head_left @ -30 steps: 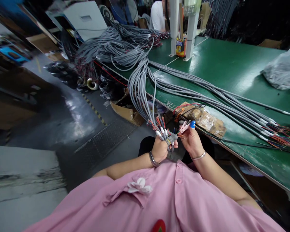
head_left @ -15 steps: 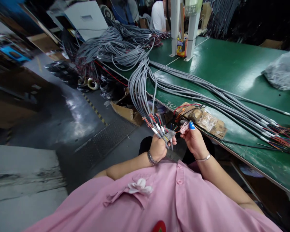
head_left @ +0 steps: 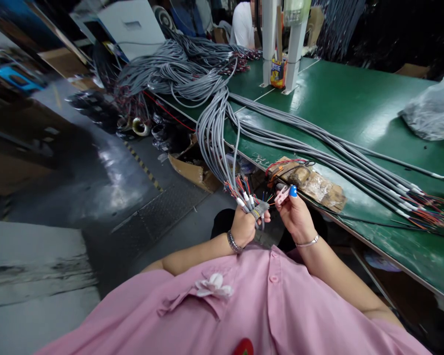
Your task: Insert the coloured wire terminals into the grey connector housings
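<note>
Left hand (head_left: 244,227) closed, I grip gray cables (head_left: 215,133) near their ends, just off the near edge of the tabletop (head_left: 362,91). My right hand (head_left: 296,217), pinched, holds a pink clip (head_left: 281,196) near the colored wires (head_left: 244,185). A brown taped block (head_left: 327,191) lies along that edge.

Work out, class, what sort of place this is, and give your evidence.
Probably a cable workshop: a large heap of grey cables lies on a long, glossy green workbench, and the left hand grips a bunch of slim grey cables with coloured wire ends.
</note>
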